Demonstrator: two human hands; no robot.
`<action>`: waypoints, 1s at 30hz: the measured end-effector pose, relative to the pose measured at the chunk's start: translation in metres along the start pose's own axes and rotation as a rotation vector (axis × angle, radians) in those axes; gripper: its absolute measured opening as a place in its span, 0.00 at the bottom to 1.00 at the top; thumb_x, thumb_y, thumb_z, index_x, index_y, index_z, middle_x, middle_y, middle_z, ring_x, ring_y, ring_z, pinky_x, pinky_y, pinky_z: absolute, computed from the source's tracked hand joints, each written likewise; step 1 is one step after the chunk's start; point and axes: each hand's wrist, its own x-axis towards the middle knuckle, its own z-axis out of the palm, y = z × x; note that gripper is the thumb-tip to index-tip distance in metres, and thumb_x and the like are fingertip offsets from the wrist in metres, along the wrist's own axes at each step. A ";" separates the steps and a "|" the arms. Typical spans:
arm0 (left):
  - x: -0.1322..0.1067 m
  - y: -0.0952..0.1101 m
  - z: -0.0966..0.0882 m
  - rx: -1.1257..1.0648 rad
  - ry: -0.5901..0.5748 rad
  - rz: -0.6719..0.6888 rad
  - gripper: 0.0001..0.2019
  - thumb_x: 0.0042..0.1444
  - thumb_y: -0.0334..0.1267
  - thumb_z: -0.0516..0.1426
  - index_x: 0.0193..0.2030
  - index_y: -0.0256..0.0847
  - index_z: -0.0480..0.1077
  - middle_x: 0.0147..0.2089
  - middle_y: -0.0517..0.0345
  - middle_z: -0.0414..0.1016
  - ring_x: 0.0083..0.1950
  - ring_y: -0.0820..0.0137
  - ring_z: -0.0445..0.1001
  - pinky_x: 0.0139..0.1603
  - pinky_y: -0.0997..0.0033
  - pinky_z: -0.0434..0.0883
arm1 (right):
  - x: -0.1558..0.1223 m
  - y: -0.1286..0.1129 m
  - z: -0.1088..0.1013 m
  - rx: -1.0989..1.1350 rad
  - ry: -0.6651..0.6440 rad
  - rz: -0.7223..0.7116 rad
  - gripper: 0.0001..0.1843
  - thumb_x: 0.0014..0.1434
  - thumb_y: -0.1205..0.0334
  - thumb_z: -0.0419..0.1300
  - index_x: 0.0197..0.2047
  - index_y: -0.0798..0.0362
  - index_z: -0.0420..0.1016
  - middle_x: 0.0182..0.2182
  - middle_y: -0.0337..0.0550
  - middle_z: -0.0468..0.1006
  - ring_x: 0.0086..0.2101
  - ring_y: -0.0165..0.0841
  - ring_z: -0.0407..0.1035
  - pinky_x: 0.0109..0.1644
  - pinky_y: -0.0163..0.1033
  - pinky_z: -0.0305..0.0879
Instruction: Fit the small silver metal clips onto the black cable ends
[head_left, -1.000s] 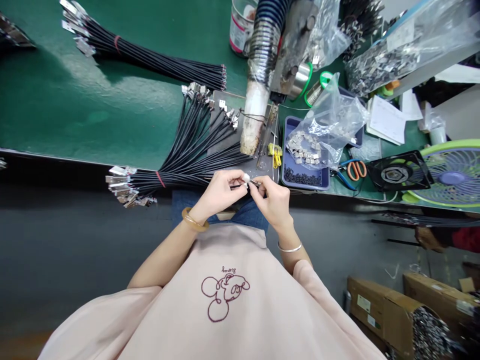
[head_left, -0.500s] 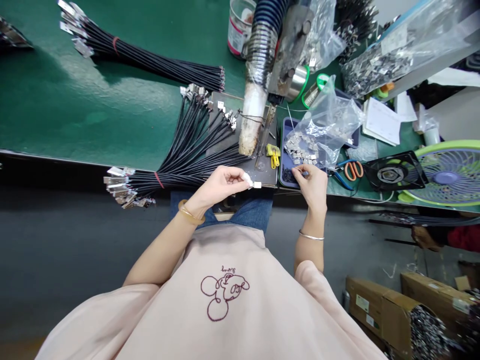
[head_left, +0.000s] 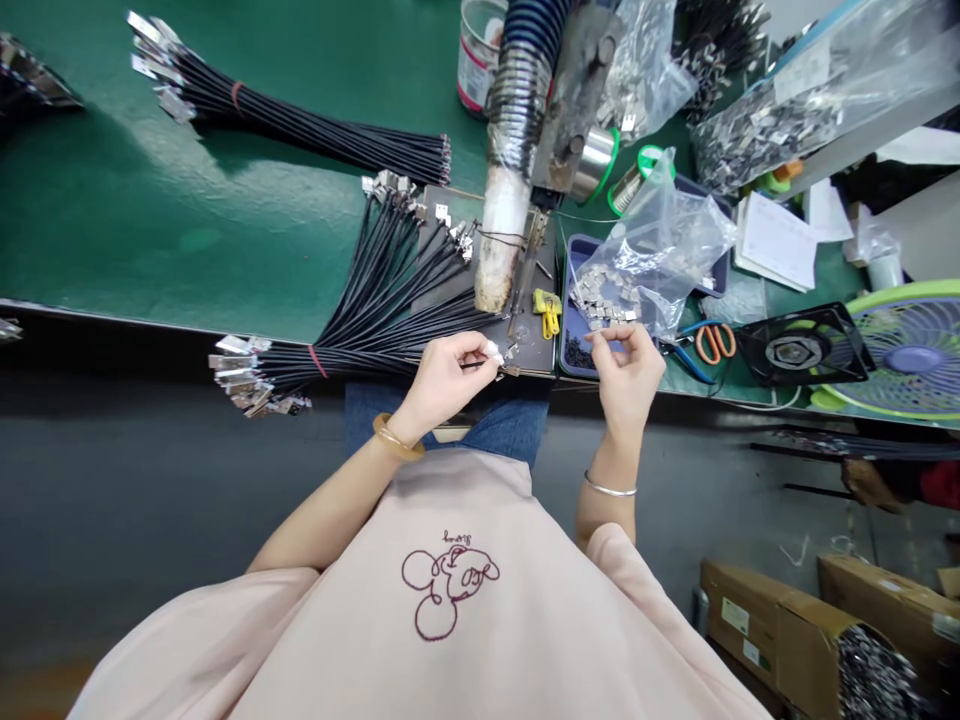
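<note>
My left hand [head_left: 454, 375] is closed in a pinch on a black cable at the front edge of the bench, its fingertips covered in white. A metal connector [head_left: 511, 371] sticks out just past those fingertips. Beside this hand, black cables with metal plugs [head_left: 360, 300] are fanned out over a grey plate [head_left: 536, 355]. My right hand [head_left: 630, 370] is at the front of a purple tray [head_left: 568, 290], thumb and forefinger pinched together. Whatever is between them is too small to name. Metal connector shells [head_left: 604, 295] and tiny black parts [head_left: 577, 352] lie in the tray.
A hose nozzle [head_left: 499, 240] hangs over the plate beside a metal bracket [head_left: 574, 110]. A yellow clip [head_left: 548, 312], orange-handled pliers [head_left: 715, 343], solder spools [head_left: 596, 165] and a fan [head_left: 802, 345] are nearby. Another cable bundle [head_left: 307, 120] lies behind. A co-worker's hand [head_left: 870, 485] shows at right.
My right hand has drawn slightly up from the tray's small black parts, still pinched. The connector at my left fingertips has turned; my left hand has barely shifted.
</note>
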 end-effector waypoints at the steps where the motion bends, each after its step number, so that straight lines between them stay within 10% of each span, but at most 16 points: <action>1: -0.001 0.001 0.002 0.026 0.025 0.006 0.05 0.51 0.36 0.60 0.29 0.37 0.72 0.28 0.59 0.72 0.29 0.74 0.71 0.31 0.77 0.68 | -0.007 -0.006 0.004 0.113 -0.029 0.012 0.09 0.59 0.55 0.62 0.34 0.52 0.74 0.29 0.37 0.77 0.19 0.23 0.53 0.23 0.34 0.48; 6: -0.006 0.003 0.007 0.191 0.086 0.131 0.05 0.54 0.32 0.58 0.27 0.39 0.68 0.27 0.62 0.67 0.27 0.76 0.65 0.26 0.77 0.61 | -0.034 -0.022 0.030 0.318 -0.337 0.059 0.09 0.60 0.54 0.65 0.38 0.51 0.79 0.32 0.37 0.79 0.18 0.22 0.52 0.21 0.33 0.48; 12: -0.007 0.002 0.009 0.358 0.113 0.226 0.06 0.54 0.30 0.57 0.27 0.40 0.65 0.27 0.63 0.65 0.28 0.75 0.63 0.29 0.74 0.60 | -0.041 -0.019 0.049 0.195 -0.301 -0.067 0.16 0.67 0.50 0.57 0.35 0.51 0.77 0.32 0.40 0.79 0.32 0.31 0.72 0.37 0.36 0.67; 30: -0.009 0.002 0.008 0.386 0.094 0.267 0.08 0.53 0.28 0.57 0.27 0.41 0.63 0.26 0.64 0.63 0.27 0.74 0.61 0.29 0.72 0.59 | -0.040 -0.027 0.051 0.028 -0.241 -0.210 0.17 0.68 0.54 0.57 0.28 0.51 0.71 0.25 0.36 0.71 0.26 0.28 0.62 0.34 0.37 0.59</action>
